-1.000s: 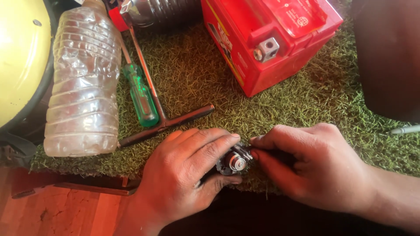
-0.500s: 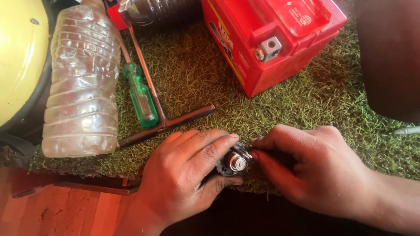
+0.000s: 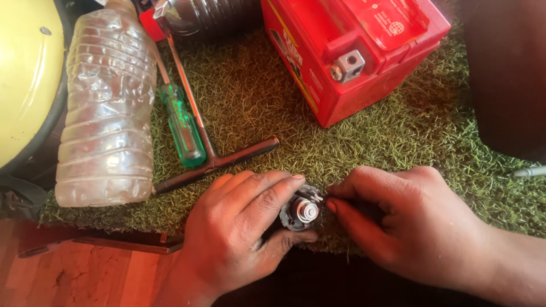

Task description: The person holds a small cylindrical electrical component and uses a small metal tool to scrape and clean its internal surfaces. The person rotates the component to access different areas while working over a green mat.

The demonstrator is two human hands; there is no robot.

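Gripping a small round metal part (image 3: pixel 301 211) at the near edge of a green turf mat (image 3: pixel 256 102), my left hand (image 3: pixel 239 239) wraps it from the left, thumb below and fingers (image 3: pixel 278 185) curled over the top, so that its toothed face and central shaft point toward the camera. My right hand (image 3: pixel 415 227) comes in from the right at the same height, its fingertips (image 3: pixel 335 196) pinched shut on something thin and dark at the part's upper right rim; what that thing is, I cannot tell. The part lies between the two hands, held by the left and just touched by the right, its short axis running roughly away from me. Both wrists sit low, palms turned inward and down. Farther back on the mat lie a dark T-handle wrench (image 3: pixel 219 162) and a green-handled screwdriver (image 3: pixel 182 128), side by side, left of them an empty clear plastic bottle (image 3: pixel 108 113), and at the top right a red battery (image 3: pixel 352 51) with a metal terminal. A yellow rounded object (image 3: pixel 25 79) fills the left edge.
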